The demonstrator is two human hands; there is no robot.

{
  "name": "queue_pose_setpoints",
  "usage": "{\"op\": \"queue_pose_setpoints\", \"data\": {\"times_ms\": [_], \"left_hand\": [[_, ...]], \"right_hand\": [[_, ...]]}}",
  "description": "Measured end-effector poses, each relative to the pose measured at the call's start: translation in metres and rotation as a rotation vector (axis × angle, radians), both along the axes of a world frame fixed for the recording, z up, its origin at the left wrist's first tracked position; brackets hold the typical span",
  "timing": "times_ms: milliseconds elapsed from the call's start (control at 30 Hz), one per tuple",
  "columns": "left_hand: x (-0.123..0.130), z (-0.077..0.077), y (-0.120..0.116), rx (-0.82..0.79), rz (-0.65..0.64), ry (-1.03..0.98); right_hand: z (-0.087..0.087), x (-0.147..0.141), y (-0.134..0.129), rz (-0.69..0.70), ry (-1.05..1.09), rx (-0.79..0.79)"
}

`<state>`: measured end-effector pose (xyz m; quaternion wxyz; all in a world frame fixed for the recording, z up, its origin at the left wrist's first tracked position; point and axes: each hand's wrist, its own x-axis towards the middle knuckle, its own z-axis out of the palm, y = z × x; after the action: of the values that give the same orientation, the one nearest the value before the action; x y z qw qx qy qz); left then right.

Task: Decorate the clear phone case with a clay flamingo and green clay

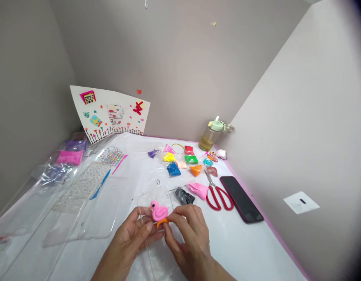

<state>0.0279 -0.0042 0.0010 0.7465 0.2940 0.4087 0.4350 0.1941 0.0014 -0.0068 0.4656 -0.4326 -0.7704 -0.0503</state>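
A small pink clay duck [160,212] with a black eye, an orange beak and orange feet is held up between both hands. My left hand [136,234] grips it from the left, fingers behind and thumb in front. With thumb and forefinger, my right hand [188,232] pinches at the orange feet [162,222] on the lower right. Below and behind the duck lies a clear plastic sheet or case [157,193]. Just beyond my right hand sit a black clay packet [184,196] and a pink clay packet [199,190].
Red-handled scissors [218,197] and a phone [241,199] lie to the right. Several coloured clay packets, such as the blue one [173,169], lie farther back. A drink bottle [211,134] stands by the wall. Clear plastic sheets [78,187] and a gem sheet [112,156] cover the left.
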Motion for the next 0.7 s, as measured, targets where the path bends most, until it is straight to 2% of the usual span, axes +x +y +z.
{"op": "queue_pose_setpoints", "data": {"times_ms": [333,700], "left_hand": [[0.000,-0.001,0.003,0.049,0.018,0.013],[0.002,-0.008,-0.008,0.033,0.085,0.049]], "right_hand": [[-0.003,0.001,0.000,0.013,-0.006,-0.017],[0.003,-0.004,-0.002,-0.024,-0.144,0.123]]}}
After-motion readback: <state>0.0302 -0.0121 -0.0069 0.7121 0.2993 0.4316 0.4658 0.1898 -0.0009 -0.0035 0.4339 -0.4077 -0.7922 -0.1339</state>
